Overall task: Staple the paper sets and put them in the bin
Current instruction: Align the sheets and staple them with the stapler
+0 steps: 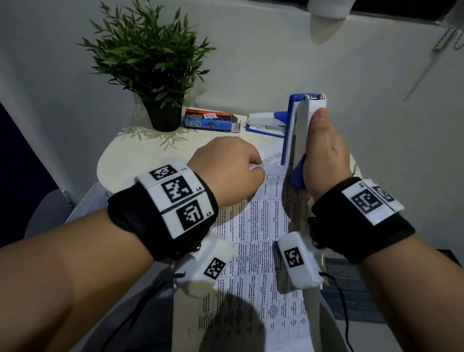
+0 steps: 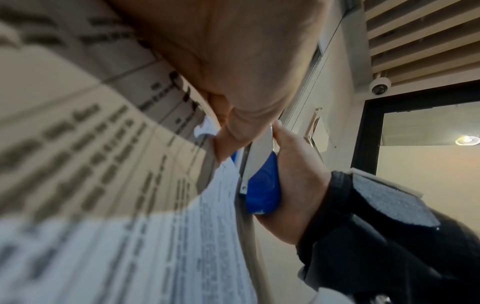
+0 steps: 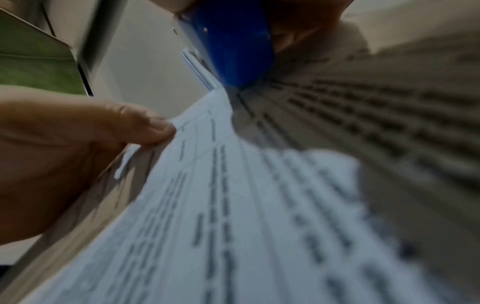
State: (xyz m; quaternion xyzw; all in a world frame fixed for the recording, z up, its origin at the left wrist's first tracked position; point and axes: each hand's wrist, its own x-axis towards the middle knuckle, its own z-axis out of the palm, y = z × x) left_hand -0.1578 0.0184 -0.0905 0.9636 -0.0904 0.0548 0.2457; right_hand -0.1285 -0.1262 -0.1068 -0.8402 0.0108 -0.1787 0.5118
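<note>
A set of printed paper sheets point(image 1: 262, 274) is held up in front of me over the small round table point(image 1: 122, 157). My left hand point(image 1: 225, 172) pinches the set's top left corner. My right hand point(image 1: 325, 155) grips a blue and white stapler point(image 1: 301, 131), held upright with its nose down on the paper's top edge. In the left wrist view the stapler point(image 2: 261, 181) sits in the right hand beside the sheets point(image 2: 155, 246). The right wrist view shows the stapler's blue end point(image 3: 233, 47) meeting the paper point(image 3: 233, 205), with the left hand's fingers point(image 3: 145, 127) pinching the corner.
A second blue and white stapler point(image 1: 266, 123) lies at the back of the table beside a box of staples point(image 1: 210, 120). A potted green plant point(image 1: 151, 60) stands at the back left. White walls close in behind and to the right.
</note>
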